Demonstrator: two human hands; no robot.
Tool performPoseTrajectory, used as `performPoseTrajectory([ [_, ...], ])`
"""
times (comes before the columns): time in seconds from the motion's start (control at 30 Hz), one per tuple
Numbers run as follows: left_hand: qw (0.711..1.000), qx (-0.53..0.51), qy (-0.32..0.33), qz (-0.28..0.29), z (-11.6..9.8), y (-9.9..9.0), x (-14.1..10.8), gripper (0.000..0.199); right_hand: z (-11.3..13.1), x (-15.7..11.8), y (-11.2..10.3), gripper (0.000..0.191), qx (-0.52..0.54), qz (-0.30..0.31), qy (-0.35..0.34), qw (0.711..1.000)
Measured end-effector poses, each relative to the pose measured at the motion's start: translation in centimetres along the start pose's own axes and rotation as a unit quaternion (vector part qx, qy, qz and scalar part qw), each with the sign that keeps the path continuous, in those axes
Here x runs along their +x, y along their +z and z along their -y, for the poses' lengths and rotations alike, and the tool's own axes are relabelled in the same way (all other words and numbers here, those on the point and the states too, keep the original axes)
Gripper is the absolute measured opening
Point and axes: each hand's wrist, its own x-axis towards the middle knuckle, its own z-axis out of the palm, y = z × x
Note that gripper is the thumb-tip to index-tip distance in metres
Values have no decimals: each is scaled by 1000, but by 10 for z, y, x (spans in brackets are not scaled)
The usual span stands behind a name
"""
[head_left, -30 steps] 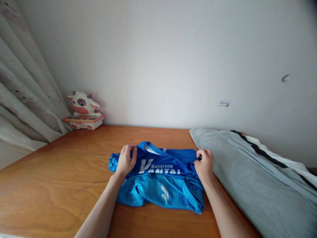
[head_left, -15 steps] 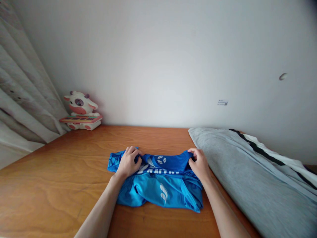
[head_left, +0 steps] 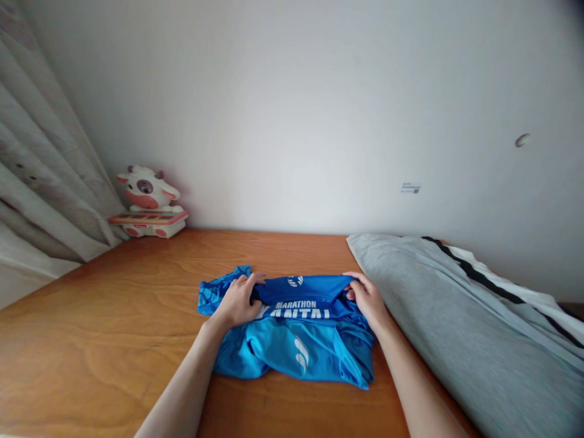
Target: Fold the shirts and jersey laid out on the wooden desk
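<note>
A blue garment (head_left: 296,350) with white lettering and white logos lies bunched and partly folded on the wooden surface. At its upper left, my left hand (head_left: 241,298) pinches the darker blue cloth between thumb and fingers. My right hand (head_left: 365,298) grips the upper right corner of the same cloth. Between the two hands the far edge is stretched nearly straight. A patterned blue part sticks out to the left of my left hand. The lighter blue part rests flat nearer to me.
The wooden surface (head_left: 114,322) reaches back to a white wall. A cow-shaped toy keyboard (head_left: 150,207) stands at the back left beside a curtain (head_left: 41,152). Grey fabric (head_left: 447,322) with black and white bands lies along the right.
The cloth's far edge has been drawn straighter and slightly farther back, and more of the white lettering shows. Both hands keep their hold, with small finger shifts.
</note>
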Motion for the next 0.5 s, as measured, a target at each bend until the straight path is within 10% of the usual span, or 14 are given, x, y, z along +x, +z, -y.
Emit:
performPoseTrajectory([
  [0.2,998,23,-16,-57,4,2,3,35,-1,-2,3,41,-34,58,-40,997],
  [0.4,972,-16,-119,-203,2,-6,8,34,6,1,2,51,98,-35,44,994],
  [0.5,963,-141,-168,-154,2,-14,10,38,7,2,-1,49,184,-26,79,979],
])
